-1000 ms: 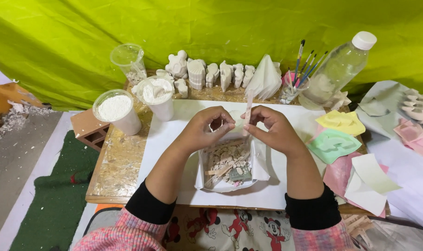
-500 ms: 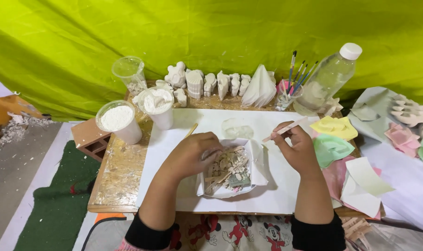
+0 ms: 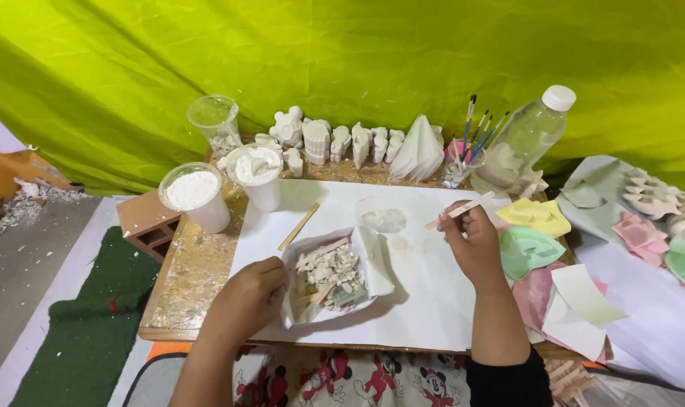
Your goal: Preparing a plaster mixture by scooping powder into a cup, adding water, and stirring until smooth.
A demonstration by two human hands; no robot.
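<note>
Your left hand (image 3: 250, 298) is holding the paper tray of plaster scraps (image 3: 329, 280) in a narrow grip; your right hand (image 3: 472, 240) is pinching a wooden stick (image 3: 460, 210) above the tabletop (image 3: 184, 279).

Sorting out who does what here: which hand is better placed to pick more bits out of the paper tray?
Probably left. The left hand rests against the paper tray of broken bits. The right hand is off to the side, already holding a wooden stick.
</note>
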